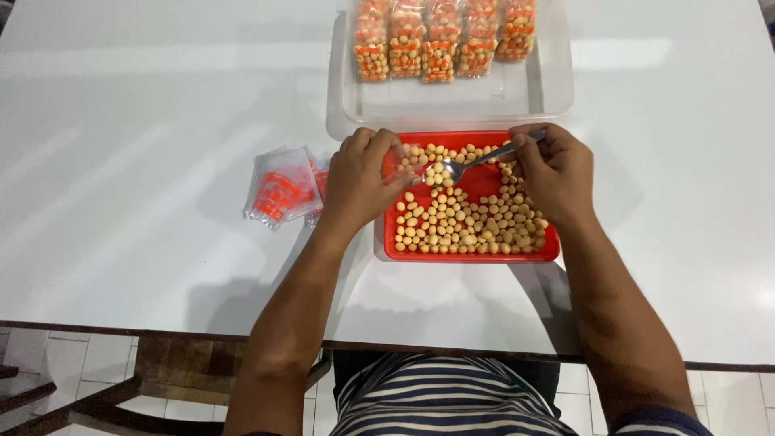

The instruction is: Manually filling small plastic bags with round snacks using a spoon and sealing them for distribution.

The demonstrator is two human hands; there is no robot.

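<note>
A white table (145, 145) fills nearly the whole view, its near edge running across at six o'clock above a tiled floor and a dark wooden chair frame. At twelve o'clock on it sits a clear plastic bin (549, 89), with a row of filled snack packets (440, 36) standing side by side along its far wall. Just below the bin, touching its near edge, lies a red tray (476, 252) covered with small round tan snack balls (468, 222), thickest toward its five o'clock corner. At nine o'clock from the tray, a loose stack of empty clear packets with orange print (278, 194) rests flat on the table. The left hand (359, 182) is over the tray's left rim, fingers curled shut around a small clear packet (393, 161) held at its mouth. The right hand (557, 169) is over the tray's upper right corner, pinching the handle of a metal spoon (456, 168); the spoon's bowl, loaded with a few balls, points toward nine o'clock and sits just beside the packet's opening.
</note>
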